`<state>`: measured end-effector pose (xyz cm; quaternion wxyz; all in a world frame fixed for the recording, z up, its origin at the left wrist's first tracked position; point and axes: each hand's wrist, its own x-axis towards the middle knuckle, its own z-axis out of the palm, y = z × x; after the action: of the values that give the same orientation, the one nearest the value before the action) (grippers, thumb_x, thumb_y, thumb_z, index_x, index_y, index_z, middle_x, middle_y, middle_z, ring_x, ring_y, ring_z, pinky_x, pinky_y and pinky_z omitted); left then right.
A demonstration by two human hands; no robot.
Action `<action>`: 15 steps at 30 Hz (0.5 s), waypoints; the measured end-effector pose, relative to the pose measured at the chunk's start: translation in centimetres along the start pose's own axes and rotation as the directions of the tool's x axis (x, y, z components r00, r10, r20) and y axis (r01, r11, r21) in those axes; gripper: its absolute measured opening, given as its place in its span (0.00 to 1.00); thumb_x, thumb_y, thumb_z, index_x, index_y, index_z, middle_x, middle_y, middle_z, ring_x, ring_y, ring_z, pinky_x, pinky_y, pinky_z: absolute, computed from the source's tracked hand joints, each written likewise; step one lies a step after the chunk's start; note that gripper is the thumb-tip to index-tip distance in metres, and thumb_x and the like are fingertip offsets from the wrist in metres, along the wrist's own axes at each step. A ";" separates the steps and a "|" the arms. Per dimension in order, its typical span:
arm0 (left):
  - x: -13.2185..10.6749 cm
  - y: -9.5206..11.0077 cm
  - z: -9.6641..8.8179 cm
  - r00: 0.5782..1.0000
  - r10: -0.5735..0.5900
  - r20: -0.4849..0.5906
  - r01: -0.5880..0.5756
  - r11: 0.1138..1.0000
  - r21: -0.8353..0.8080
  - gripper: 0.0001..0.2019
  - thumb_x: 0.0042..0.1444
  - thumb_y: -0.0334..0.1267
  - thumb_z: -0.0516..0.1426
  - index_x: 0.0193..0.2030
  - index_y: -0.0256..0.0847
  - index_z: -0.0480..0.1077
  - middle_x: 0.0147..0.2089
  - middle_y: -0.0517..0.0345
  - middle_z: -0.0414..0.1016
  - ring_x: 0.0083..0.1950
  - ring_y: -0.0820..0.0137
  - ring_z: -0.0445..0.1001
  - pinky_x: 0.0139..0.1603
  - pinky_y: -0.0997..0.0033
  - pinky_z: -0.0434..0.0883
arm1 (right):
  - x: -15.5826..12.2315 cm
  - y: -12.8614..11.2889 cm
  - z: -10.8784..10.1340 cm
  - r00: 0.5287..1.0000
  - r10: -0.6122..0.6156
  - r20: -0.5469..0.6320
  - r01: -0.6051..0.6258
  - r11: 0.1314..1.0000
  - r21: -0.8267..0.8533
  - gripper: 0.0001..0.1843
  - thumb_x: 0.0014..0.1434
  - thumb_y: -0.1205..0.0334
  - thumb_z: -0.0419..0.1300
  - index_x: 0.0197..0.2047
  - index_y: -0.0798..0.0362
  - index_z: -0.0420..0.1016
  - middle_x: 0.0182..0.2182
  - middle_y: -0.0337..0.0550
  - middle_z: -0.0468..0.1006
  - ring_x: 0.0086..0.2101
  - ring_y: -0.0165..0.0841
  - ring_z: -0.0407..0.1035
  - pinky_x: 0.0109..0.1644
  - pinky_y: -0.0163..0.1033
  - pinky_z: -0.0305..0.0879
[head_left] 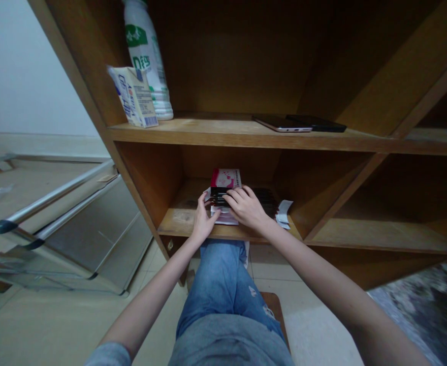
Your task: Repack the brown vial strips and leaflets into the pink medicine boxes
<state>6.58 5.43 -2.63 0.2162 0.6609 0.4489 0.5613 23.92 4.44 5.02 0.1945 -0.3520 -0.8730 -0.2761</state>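
Observation:
On the lower shelf stands a pink-and-white cardboard box [225, 178], with a row of slim black pen-like sticks [219, 197] in front of its printed panel. My left hand [202, 219] grips the box's near left corner, fingers along the side and thumb on a pale front flap [227, 218]. The fingers of my right hand [247, 207] curl over the black sticks from the right; the fingertips are partly hidden among them. More dark sticks [266, 195] lie on the shelf behind that hand. Strips of white paper [283, 213] sit to its right.
Above, the upper shelf [208, 127] bears a white-and-green bottle [147, 61], a drink carton [134, 96], a phone [280, 123] and another flat dark object [318, 123]. A metal-framed rack [74, 223] stands at left. An upright divider [345, 195] bounds the compartment at right.

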 end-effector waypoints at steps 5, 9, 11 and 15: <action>0.0 -0.1 0.1 1.000 0.004 -0.012 -0.005 0.999 -0.037 0.34 0.49 0.30 0.56 0.62 0.42 0.48 0.62 0.44 0.59 0.55 0.63 0.69 0.56 0.59 0.67 | -0.7 -0.4 -0.5 0.999 -0.039 -0.030 0.040 0.999 0.034 0.18 0.60 0.65 0.51 0.53 0.57 0.67 0.48 0.50 0.73 0.47 0.40 0.62 0.60 0.49 0.46; 0.1 0.1 0.5 0.999 0.004 -0.042 -0.006 0.999 -0.046 0.33 0.47 0.29 0.56 0.61 0.41 0.50 0.62 0.44 0.61 0.57 0.63 0.68 0.57 0.60 0.67 | -0.8 -0.4 -0.9 0.999 -0.039 -0.013 0.040 0.997 0.058 0.20 0.58 0.65 0.53 0.54 0.57 0.66 0.49 0.51 0.72 0.48 0.41 0.61 0.60 0.49 0.48; 0.2 0.3 0.7 0.998 -0.008 -0.064 0.006 0.999 -0.041 0.33 0.47 0.29 0.56 0.61 0.41 0.51 0.60 0.45 0.64 0.55 0.63 0.70 0.56 0.60 0.68 | -0.7 -0.4 -0.9 1.000 -0.027 -0.001 0.027 0.997 0.072 0.22 0.57 0.63 0.55 0.55 0.57 0.65 0.50 0.53 0.70 0.49 0.42 0.61 0.59 0.50 0.49; 0.3 0.8 0.9 0.995 -0.023 -0.096 0.022 1.000 -0.011 0.32 0.47 0.31 0.57 0.60 0.41 0.52 0.58 0.45 0.66 0.52 0.63 0.72 0.54 0.61 0.69 | -0.3 -0.5 -0.7 1.000 -0.002 0.001 0.002 0.999 0.043 0.20 0.58 0.63 0.55 0.54 0.58 0.66 0.51 0.54 0.70 0.48 0.42 0.61 0.57 0.49 0.51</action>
<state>7.73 5.44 -2.10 0.2038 0.6269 0.4634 0.5922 23.92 3.57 5.19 0.2015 -0.3469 -0.8791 -0.2573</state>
